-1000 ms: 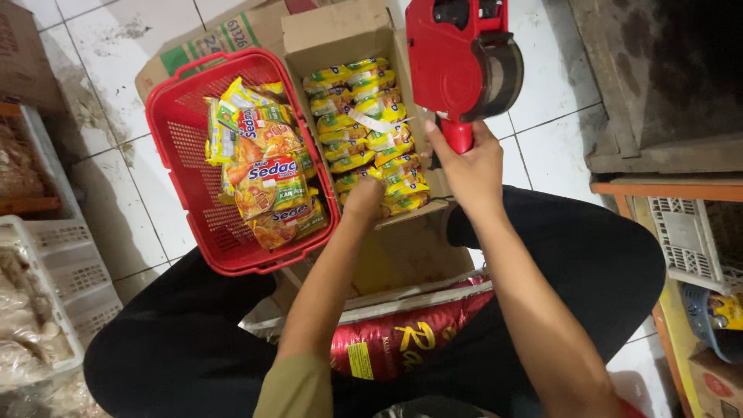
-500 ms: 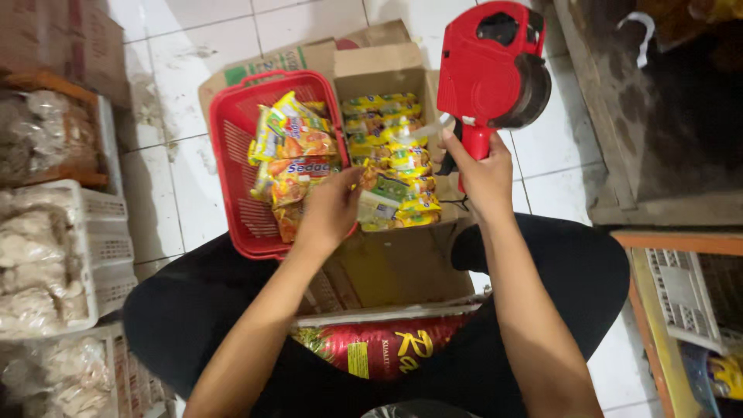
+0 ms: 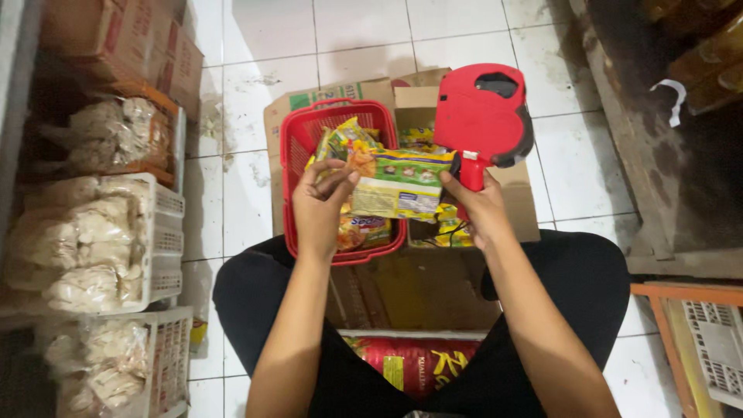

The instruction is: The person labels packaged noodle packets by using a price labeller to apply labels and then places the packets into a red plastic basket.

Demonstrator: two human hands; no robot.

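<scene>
The left hand (image 3: 321, 205) is closed around the left end of a green and yellow noodle packet (image 3: 401, 184), thumb on top and fingers curled underneath, holding it flat and level above the near part of a red plastic basket (image 3: 298, 139). The right hand (image 3: 480, 210) grips the handle of a red price-label gun (image 3: 481, 116), its fingers wrapped tight around it, while its thumb and forefinger also touch the right end of the same packet, so the packet is stretched between both hands. The gun's round body stands upright above the right hand, just beside the packet's right edge. Below the packet, more yellow noodle packets (image 3: 364, 231) lie in the basket, which rests on the tiled floor (image 3: 248, 193) in front of the person's crossed legs in black trousers (image 3: 255, 302). Touching the basket's right side is an open cardboard box (image 3: 518, 209) with further yellow packets (image 3: 441, 228) inside it, partly hidden by the hands. Between the knees lies a flattened piece of brown cardboard (image 3: 418, 290), and nearer the person a red and yellow sack (image 3: 418, 360). Along the left edge of the floor stand white plastic crates (image 3: 166, 248) filled with clear bags of pale crackers (image 3: 85, 248), with brown cartons (image 3: 116, 39) behind them. At the right are a dark wooden shelf (image 3: 658, 155) and an orange-framed rack (image 3: 681, 325).
</scene>
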